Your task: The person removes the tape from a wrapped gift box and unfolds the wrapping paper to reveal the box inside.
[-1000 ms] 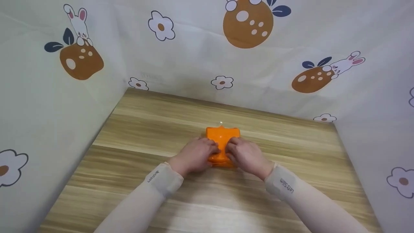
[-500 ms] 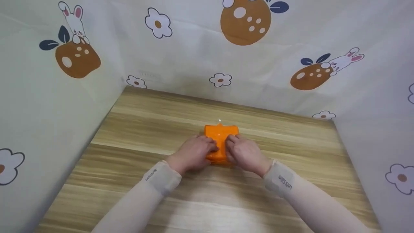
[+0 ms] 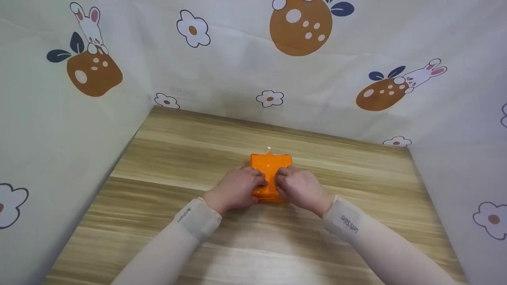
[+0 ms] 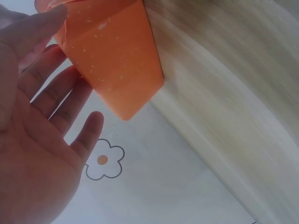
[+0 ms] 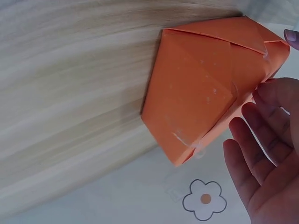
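Observation:
A small box wrapped in folded orange paper (image 3: 271, 161) sits on the wooden tabletop in the head view, between the two hands. My left hand (image 3: 237, 188) is at its left side, fingers bent over the top; in the left wrist view the thumb pinches a creased edge of the paper (image 4: 112, 60) against the fingers. From the right, my right hand (image 3: 303, 188) reaches over the top, with thumb and forefinger pinching the upper edge in the right wrist view. That view also shows the wrapper's end (image 5: 191, 84) with overlapping folds and shiny bits along the seams.
A wooden tabletop (image 3: 190, 138) lies under the hands. Pale cloth walls (image 3: 233, 59) printed with rabbits, fruit and flowers enclose its back and sides. A tiny shiny spot shows just behind the box.
The whole head view has shifted slightly. Both hands stay at the box with hardly any movement, and the box remains in its place.

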### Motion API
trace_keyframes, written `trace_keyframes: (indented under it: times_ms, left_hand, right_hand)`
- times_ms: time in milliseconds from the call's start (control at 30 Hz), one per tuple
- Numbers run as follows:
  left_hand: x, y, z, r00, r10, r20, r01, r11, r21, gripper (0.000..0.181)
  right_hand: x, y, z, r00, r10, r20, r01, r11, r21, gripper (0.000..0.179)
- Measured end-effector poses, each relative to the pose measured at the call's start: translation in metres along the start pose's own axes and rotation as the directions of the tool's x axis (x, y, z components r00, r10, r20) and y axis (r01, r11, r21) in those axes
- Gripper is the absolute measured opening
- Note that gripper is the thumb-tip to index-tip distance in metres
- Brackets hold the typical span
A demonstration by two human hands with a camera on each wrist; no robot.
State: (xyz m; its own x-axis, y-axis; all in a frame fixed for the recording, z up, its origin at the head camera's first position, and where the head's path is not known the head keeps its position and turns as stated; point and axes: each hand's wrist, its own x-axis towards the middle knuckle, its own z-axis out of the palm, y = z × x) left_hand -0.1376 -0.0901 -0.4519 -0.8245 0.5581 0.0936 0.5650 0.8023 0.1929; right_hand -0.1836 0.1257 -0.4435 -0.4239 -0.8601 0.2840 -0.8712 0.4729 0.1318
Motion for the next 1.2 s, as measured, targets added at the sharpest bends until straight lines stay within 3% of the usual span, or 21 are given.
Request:
trace_keyframes:
  times_ms: [133,500,867,1200]
  left_hand:
    - [0.0,0.0,-0.001,1.0,-0.003,0.003,0.003,1.0,-0.006,0.042]
    - [0.0,0.0,0.001,1.0,-0.01,0.014,0.011,1.0,-0.017,0.042]
    - [-0.001,0.0,0.001,0.999,-0.025,0.02,0.026,0.999,-0.043,0.046]
    - [-0.001,0.001,0.001,0.999,-0.031,0.019,0.032,0.999,-0.042,0.044]
  right_hand:
    - [0.003,-0.002,0.001,0.999,-0.028,-0.019,0.028,0.999,-0.03,0.006]
    - [0.004,-0.001,0.01,0.998,-0.02,0.058,0.026,0.994,-0.102,0.018]
    - [-0.003,0.001,0.006,0.998,0.008,0.069,-0.005,0.999,-0.039,0.019]
    - [-0.013,-0.001,-0.001,0.998,-0.017,0.061,0.019,0.999,-0.034,0.018]
